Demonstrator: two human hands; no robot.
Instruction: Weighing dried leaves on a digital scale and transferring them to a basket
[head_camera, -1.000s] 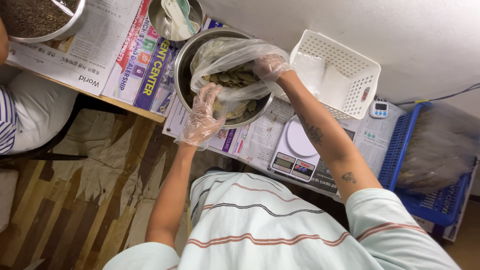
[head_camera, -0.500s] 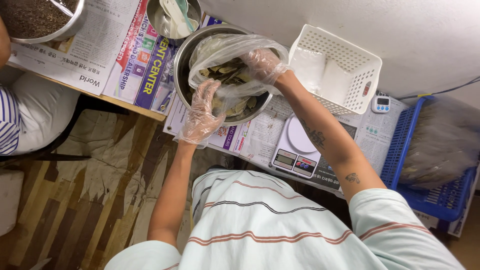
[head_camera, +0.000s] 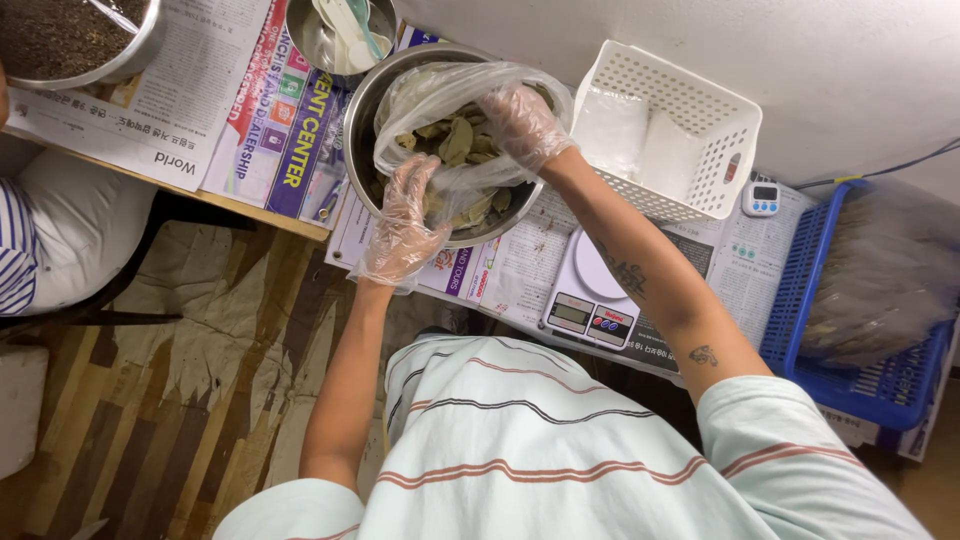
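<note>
Newspaper-covered table (head_camera: 150, 120) at upper centre: both gloved hands, left hand (head_camera: 405, 222) and right hand (head_camera: 522, 125), grip a clear bag (head_camera: 440, 95) of dried leaves (head_camera: 455, 140) over the steel bowl (head_camera: 365, 110) (a slack grip could spill them).

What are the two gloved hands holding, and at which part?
A clear plastic bag of dried leaves: left hand at its lower side, right hand at its open edge.

white basket (head_camera: 690, 120) crowding bowl (head_camera: 362, 110) (right side), scale (head_camera: 598, 292) below, small bowl (head_camera: 305, 35) above
</note>
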